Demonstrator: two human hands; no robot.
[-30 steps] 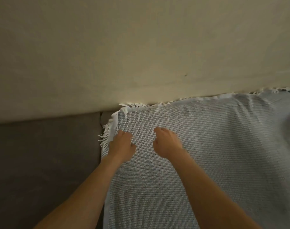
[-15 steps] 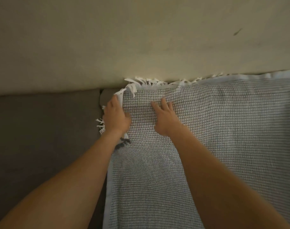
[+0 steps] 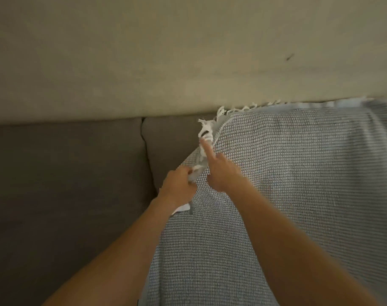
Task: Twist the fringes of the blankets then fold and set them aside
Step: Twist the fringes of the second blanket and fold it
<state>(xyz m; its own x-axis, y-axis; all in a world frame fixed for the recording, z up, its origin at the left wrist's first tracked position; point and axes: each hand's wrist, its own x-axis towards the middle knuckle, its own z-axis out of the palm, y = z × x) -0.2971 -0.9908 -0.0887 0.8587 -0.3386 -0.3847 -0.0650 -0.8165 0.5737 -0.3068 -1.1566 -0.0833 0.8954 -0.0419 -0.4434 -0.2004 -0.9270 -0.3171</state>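
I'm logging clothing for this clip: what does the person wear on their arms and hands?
Nothing that shows. The left hand and right hand are bare, with no gloves, and no ring or watch is visible. Both forearms are bare to the frame's lower edge; no sleeve comes into view.

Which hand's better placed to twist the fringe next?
Likely right. The right hand has its index finger on the fringe at the blanket corner; the left hand grips the edge lower down.

Dim rm. Plain beige wall (image 3: pixel 166 51) at the back w/ one small dark mark (image 3: pixel 290 57). Below it, a dark grey couch (image 3: pixel 66 173), 2 cushions side by side, a seam (image 3: pixel 147 151) btwn them.
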